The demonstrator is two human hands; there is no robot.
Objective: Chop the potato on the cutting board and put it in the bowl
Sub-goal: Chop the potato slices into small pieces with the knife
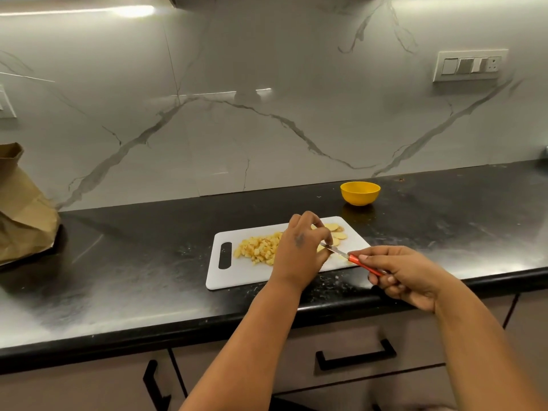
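Here, the left hand (299, 247) is pinching potato slices (336, 232) on the board (237, 274) while the right hand (406, 274) is gripping the knife (353, 258); wet, slippery slices probably need firm fingertip pinning.

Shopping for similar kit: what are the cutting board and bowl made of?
Cutting board: likely plastic, going by its uniform matte white and moulded handle slot. Yellow bowl: probably plastic or melamine, given its even colour and soft sheen; ceramic can't be excluded.

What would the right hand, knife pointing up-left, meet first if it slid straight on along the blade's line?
Probably the left hand, whose fingertips touch the knife blade held by the right hand; depth is unclear.
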